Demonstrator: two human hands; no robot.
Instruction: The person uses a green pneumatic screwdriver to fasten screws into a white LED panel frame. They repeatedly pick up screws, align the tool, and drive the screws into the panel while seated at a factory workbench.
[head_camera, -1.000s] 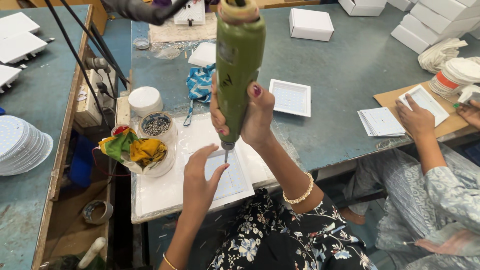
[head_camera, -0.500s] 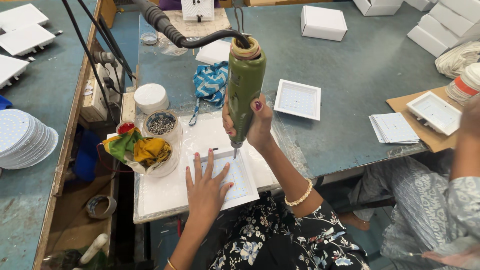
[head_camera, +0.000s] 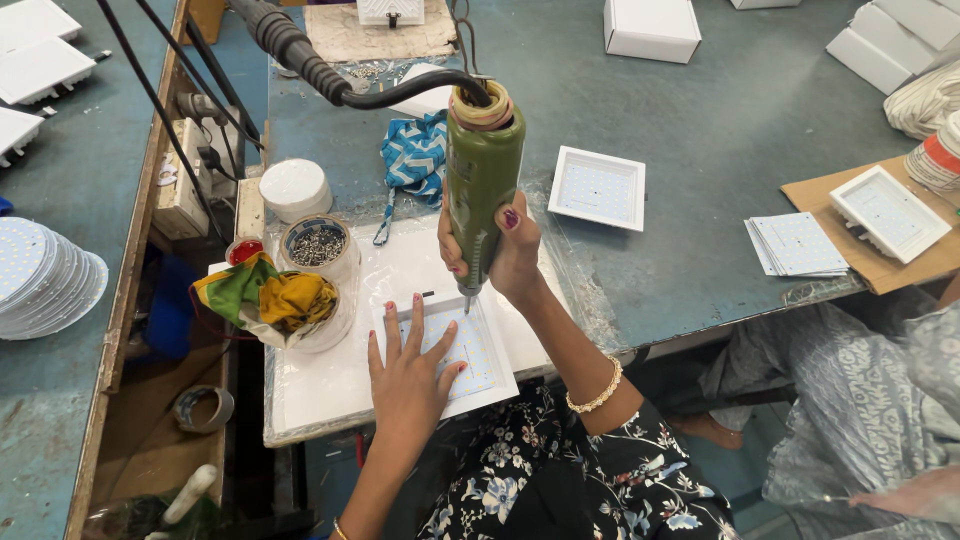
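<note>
My right hand (head_camera: 505, 250) grips a green powered screwdriver (head_camera: 482, 180) held upright, its bit touching the far edge of a square white light panel (head_camera: 478, 352). A black hose runs from the tool's top toward the upper left. My left hand (head_camera: 408, 370) lies flat, fingers spread, on the near left part of that panel. The panel rests on a white board (head_camera: 330, 385) at the table's front edge.
A round tub of small screws (head_camera: 317, 245) and a yellow-green cloth (head_camera: 265, 295) sit left of the panel. Another square panel (head_camera: 597, 187) lies to the right, a blue cloth (head_camera: 415, 160) behind. A co-worker's sleeve (head_camera: 900, 390) is at right, white boxes (head_camera: 650, 28) at back.
The view has shifted slightly, bringing the hose into sight. The screwdriver has come down a little to the panel's far edge; my left hand stays flat on the panel.
</note>
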